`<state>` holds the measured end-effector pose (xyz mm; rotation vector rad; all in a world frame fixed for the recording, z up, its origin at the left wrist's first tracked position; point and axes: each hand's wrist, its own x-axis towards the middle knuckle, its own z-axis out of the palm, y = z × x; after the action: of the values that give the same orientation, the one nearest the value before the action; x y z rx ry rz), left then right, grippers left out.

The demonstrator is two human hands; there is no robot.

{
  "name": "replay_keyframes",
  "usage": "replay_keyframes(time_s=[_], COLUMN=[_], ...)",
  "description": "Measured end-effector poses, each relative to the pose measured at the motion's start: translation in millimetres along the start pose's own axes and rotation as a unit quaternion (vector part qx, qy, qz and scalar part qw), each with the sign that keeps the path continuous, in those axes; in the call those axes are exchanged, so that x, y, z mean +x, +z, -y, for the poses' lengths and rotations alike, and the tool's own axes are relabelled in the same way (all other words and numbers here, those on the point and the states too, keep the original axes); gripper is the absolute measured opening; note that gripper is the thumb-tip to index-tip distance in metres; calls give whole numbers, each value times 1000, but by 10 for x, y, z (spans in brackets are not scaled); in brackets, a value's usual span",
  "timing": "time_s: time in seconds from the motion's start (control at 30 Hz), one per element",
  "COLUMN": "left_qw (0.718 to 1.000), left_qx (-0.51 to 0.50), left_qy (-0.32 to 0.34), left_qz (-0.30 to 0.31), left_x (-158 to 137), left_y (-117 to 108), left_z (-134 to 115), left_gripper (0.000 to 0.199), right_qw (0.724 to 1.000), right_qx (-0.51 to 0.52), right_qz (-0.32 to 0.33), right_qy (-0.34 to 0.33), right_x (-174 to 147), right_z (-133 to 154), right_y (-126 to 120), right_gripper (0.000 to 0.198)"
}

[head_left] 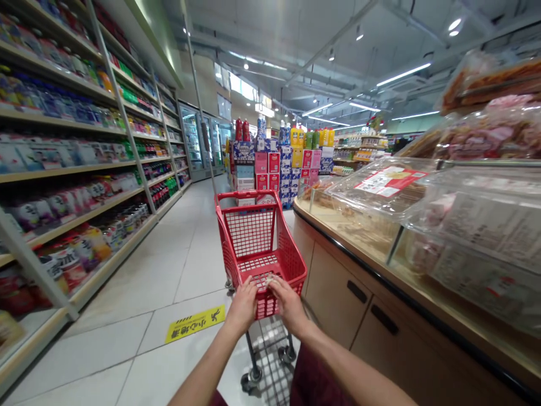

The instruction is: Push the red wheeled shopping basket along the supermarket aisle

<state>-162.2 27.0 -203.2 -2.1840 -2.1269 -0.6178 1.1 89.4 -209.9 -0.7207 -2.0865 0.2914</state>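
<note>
A red plastic shopping cart (pixel 261 254) stands directly in front of me, and nothing shows inside its grid-walled basket. My left hand (pixel 244 304) is closed over the near rim of the cart, toward its left corner. On the same rim, a little to the right, my right hand (pixel 289 303) is closed with its fingertips reaching over the edge. Something small and pale shows by the right fingertips, too small to name. Under the basket are a metal frame and black-and-grey casters (pixel 252 379).
Drink shelves (pixel 63 124) line the left side. A wooden-fronted display counter (pixel 338 282) with packaged bread (pixel 389 183) runs close along the right. Ahead stand stacked cartons (pixel 274 166) and glass-door fridges (pixel 196 141). A yellow sign (pixel 195 323) is stuck to the tiled floor.
</note>
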Motion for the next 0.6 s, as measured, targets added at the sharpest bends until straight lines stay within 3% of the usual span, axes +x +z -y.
replay_keyframes(time_s=[0.1,0.2,0.27,0.33,0.5,0.6], left_qw=[1000,999,999,999,999,999], left_qx=[-8,-13,-14,-13,-10,-15], left_qy=[7,10,7,1,-22,-20], left_qz=[-8,-31,-36,-29,-23,-26], left_x=[-1,-20,-19,-5,5,-31], left_y=[61,102,104,92,76,87], left_z=[-20,22,49,57,20,43], left_gripper=[39,38,38,38,36,38], right_qw=[998,983,973,970,978,988], right_qx=[-5,-143,-212,-231,-177,-106], right_qz=[-35,2,62,73,-42,-52], right_qy=[55,110,65,27,103,101], right_x=[126,143,88,28,8,28], right_z=[62,-81,-184,-218,30,198], right_y=[-4,-154,-230,-210,266,493], right_gripper=[45,33,42,57,56,40])
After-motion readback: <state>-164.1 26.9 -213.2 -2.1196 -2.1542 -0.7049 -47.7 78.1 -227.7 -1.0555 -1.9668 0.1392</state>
